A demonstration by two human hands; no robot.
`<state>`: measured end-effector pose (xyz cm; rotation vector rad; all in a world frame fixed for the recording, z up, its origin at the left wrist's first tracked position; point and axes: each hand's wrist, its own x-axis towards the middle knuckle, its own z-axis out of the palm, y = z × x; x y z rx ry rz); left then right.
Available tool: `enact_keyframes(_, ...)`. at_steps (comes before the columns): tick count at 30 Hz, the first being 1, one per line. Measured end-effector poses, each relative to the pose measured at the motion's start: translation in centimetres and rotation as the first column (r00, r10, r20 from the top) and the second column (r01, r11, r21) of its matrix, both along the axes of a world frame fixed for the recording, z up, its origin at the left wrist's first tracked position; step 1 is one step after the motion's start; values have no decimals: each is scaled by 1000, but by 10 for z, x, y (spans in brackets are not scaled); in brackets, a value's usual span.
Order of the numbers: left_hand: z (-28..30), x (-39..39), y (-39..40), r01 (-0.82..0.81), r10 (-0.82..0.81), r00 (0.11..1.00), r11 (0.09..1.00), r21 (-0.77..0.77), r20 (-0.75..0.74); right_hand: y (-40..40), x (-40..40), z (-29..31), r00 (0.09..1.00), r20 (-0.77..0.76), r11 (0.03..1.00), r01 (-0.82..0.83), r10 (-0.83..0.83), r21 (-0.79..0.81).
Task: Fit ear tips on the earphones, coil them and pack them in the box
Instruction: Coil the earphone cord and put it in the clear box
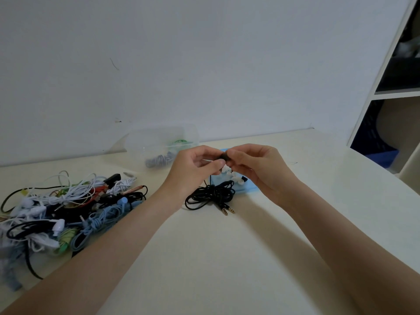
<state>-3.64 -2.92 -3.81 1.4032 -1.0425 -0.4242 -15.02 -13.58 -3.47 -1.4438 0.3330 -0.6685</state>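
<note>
While both forearms reach out over the cream table point(227, 258), the left hand point(193, 171) and the right hand point(256, 169) meet just above it, fingertips almost touching around a small black earbud point(225, 157). Each hand has its thumb and forefingers curled in a pinch on that dark piece; whether a tip is already seated on it is hard to make out, since the fingers cover most of it. From the earbud a thin black lead drops to a loose bundle of black cable point(210, 195) lying on the table directly below the hands, with two gold-tipped jack plugs point(228, 210) sticking out toward the viewer. Just behind the bundle lies a pale blue tray point(247, 189), partly hidden by the right hand, holding several white ear tips point(231, 176). Farther back, near the wall, stands a clear plastic box point(159, 146) with a few coiled earphones inside, one green and one dark blue-grey. Well to the left on the table sprawls a tangled pile of earphones point(63, 212) in white, black, light blue, green and red. At the right edge stands a white shelf unit point(372, 92).
</note>
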Motion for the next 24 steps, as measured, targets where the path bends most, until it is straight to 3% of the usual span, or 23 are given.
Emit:
enact_keyframes(3,2,1,-1,48,-62,946,997,-54,-317,-1,1,1,997,-1,997,76,-76,-17)
enact_keyframes(6,2,4,1,70,-104,870,994,-88,-482,0,1,0,994,-54,986,91,-99,-139)
enact_keyframes(10,0,7,1,47,-72,879,997,-63,-472,7,3,-1,995,-75,966,45,-66,-256)
enact_keyframes(16,-2,4,1,-7,-12,937,999,-53,-349,10,6,-4,990,-80,943,88,-120,-322)
enact_keyframes(24,-4,4,2,0,-22,945,998,-69,-325,12,7,-5,991,-63,929,89,-119,-358)
